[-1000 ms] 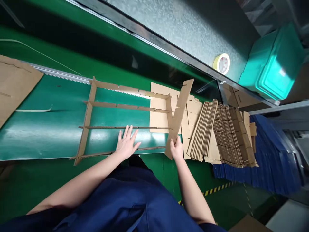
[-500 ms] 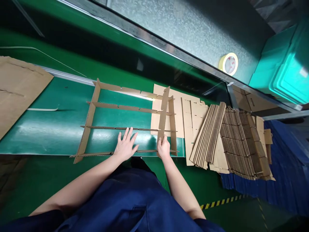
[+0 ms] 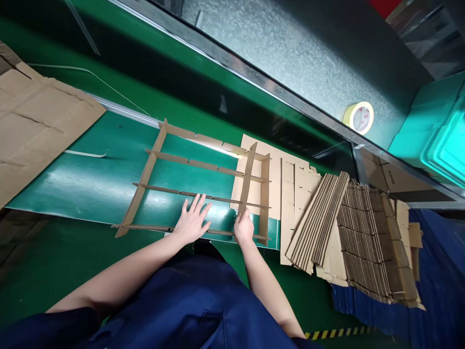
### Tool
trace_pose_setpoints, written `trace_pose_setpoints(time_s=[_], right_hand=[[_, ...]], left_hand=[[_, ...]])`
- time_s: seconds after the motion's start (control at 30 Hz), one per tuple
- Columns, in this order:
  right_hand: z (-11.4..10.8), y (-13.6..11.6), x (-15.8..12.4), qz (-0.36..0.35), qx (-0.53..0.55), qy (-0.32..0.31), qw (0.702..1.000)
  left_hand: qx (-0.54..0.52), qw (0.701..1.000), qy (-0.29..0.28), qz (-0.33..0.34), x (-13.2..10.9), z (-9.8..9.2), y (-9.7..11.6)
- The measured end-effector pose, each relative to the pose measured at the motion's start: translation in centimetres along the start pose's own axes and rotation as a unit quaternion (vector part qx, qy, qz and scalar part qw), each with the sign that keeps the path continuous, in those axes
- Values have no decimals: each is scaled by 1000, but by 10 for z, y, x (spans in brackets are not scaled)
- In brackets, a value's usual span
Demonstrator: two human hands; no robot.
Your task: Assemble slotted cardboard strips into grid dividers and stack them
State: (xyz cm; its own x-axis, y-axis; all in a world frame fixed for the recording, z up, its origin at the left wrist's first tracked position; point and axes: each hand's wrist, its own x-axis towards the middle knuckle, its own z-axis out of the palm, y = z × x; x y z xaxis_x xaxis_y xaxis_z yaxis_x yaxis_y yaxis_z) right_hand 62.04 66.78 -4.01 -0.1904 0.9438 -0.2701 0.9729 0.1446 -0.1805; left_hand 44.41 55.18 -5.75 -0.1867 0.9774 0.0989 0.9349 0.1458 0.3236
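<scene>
A slotted cardboard divider grid (image 3: 170, 192) stands on the green work surface (image 3: 94, 184), with several long strips crossed by shorter ones. My right hand (image 3: 243, 227) is closed around the near end of a short cardboard strip (image 3: 248, 175), which sits across the long strips close to the grid's right end. Fingers spread, my left hand (image 3: 192, 220) rests over the nearest long strip and covers part of it. Under the right end of the grid lies a flat cardboard sheet (image 3: 274, 152).
To the right are a fanned stack of cardboard strips (image 3: 316, 220) and a pile of folded dividers (image 3: 363, 237). A large cardboard piece (image 3: 43, 116) lies at left. On the metal shelf sit a tape roll (image 3: 358, 118) and a teal bin (image 3: 432, 126).
The short strip in my right hand has gone lower into the long strips, now sitting more level with them. My left hand stays spread over the near strip. The view has tilted.
</scene>
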Motion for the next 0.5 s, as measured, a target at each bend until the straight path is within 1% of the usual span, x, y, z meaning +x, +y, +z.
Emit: trace_pose_setpoints(time_s=[0.07, 0.2, 0.4, 0.5], right_hand=[[-1, 1, 2, -3, -7, 0, 1000], [0, 4, 11, -36, 12, 42, 998], [4, 11, 21, -85, 38, 77, 993], [3, 10, 21, -72, 20, 61, 995]], left_hand=[[-2, 1000, 1, 0, 0, 0, 0], [-5, 1000, -1, 0, 0, 1, 0], [-8, 1000, -1, -10, 0, 2, 2], [-16, 1000, 4, -13, 0, 1, 2]])
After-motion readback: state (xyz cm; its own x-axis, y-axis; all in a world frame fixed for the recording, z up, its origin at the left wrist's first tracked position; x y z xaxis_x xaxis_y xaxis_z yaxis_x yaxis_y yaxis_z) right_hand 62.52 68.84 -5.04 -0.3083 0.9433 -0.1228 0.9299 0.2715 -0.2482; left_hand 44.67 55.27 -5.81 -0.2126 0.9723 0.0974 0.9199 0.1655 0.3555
